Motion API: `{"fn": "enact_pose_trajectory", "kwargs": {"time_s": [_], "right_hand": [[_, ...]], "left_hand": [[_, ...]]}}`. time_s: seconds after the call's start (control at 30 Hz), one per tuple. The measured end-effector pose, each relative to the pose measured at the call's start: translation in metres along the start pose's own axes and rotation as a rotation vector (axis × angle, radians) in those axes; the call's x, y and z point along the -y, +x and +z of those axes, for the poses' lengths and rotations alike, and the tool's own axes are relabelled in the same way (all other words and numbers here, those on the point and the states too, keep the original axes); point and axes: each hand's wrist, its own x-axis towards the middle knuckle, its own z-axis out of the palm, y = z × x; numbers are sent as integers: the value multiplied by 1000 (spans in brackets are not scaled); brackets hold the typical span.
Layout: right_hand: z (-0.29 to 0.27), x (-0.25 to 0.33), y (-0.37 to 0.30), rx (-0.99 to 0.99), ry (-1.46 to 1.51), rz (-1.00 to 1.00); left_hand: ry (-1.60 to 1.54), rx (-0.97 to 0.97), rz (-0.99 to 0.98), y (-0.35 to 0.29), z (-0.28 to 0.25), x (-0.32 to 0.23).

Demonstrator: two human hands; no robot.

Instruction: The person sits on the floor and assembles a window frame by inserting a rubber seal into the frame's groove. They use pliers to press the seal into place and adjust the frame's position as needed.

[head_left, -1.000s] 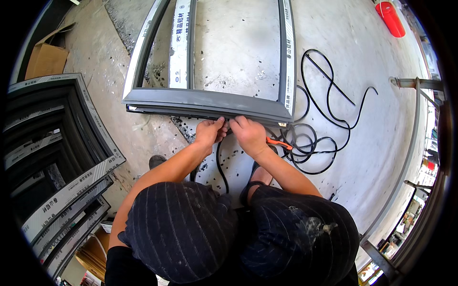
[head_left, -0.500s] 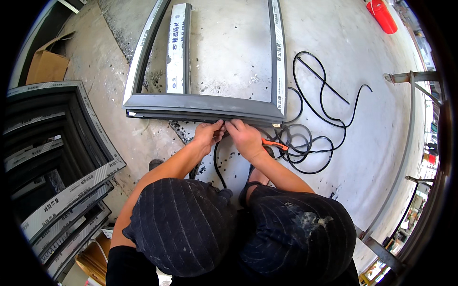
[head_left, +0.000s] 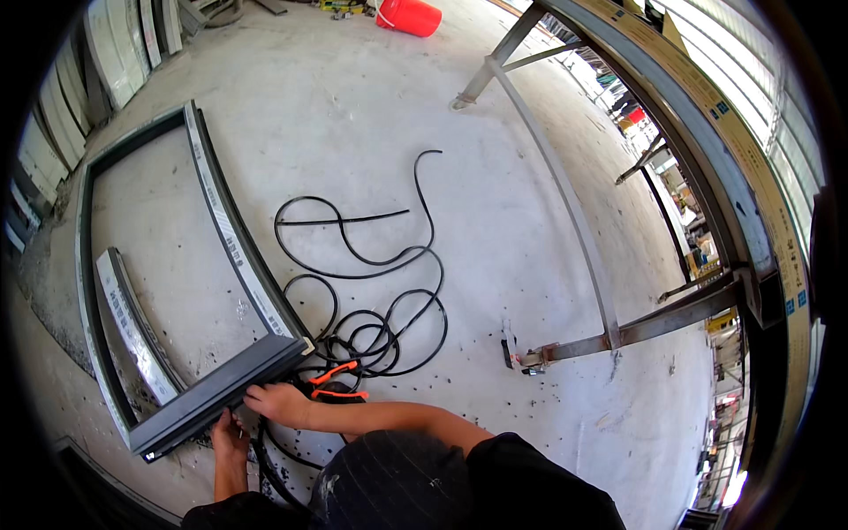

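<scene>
A dark grey metal window frame (head_left: 231, 231) lies on the floor to the left, white film along its sides. At its near bar, my left hand (head_left: 230, 440) is closed in a pinch below the edge. Beside it my right hand (head_left: 279, 405) has its fingers together, tips against the same edge. A thin black rubber strip (head_left: 265, 461) runs from between the hands down past my knee; the fingers hide where it meets the frame. Close to my right wrist lie orange-handled cutters (head_left: 340, 395), their blades hidden.
Loose black strip lies in coils (head_left: 439, 305) right of the frame. A separate curved profile (head_left: 137, 327) rests inside the frame. Steel rack legs (head_left: 579, 344) stand at right; a red bucket (head_left: 409, 16) is at the far side. Dark crumbs dot the floor.
The view has swung to the right, so the frame and my hands appear farther left and turned. Both hands remain at the frame's near edge, close together.
</scene>
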Motion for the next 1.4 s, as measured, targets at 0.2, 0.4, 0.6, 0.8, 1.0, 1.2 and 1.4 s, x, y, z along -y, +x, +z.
{"fn": "enact_pose_trajectory", "kwargs": {"time_s": [0.2, 0.4, 0.6, 0.8, 1.0, 1.2, 1.4], "right_hand": [[-2, 0, -7, -72, 23, -26], [-8, 3, -15, 96, 13, -14], [-11, 5, -24, 110, 29, 18], [-29, 9, -45, 118, -37, -51], [-14, -20, -113, 160, -184, -95], [-86, -8, -95, 163, -351, 371], [-92, -21, -79, 475, -235, 391]], "left_hand": [[14, 7, -2, -7, 9, -4], [44, 38, -33, 7, -16, -13], [117, -5, -53, -14, -3, -20], [269, 167, -117, -44, -28, -32], [889, 184, 176, -143, 20, -118], [1166, 218, 512, -229, 57, -207], [1667, 132, 896, -272, 110, -211]]}}
